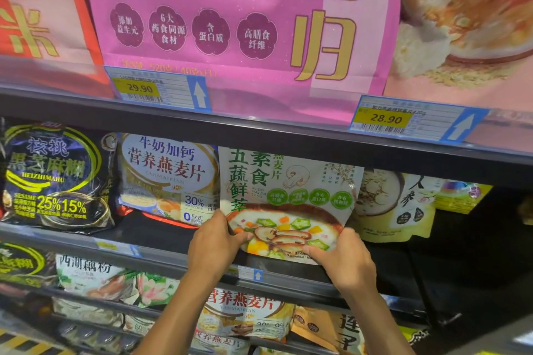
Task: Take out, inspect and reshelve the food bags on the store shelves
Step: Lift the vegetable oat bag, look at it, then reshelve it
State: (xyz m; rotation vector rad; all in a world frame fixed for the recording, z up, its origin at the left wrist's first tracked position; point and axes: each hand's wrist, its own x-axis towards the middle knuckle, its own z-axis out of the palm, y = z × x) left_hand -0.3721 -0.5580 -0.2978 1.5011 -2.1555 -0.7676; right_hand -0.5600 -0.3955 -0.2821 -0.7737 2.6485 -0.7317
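I observe both hands on the white-and-green vegetable oat bag [288,190]. The left hand [215,242] pinches its lower left corner, thumb on the front face. The right hand [343,259] grips the lower right corner in the same way. The bag stands upright at the front of the middle shelf [161,253], with its top edge tucked behind the rail of the shelf above. It sits between the milk oat bag [167,173] and the pale yellow bag [395,204], overlapping both. A black sesame bag [54,176] stands further left. A pink bag [230,23] occupies the upper shelf.
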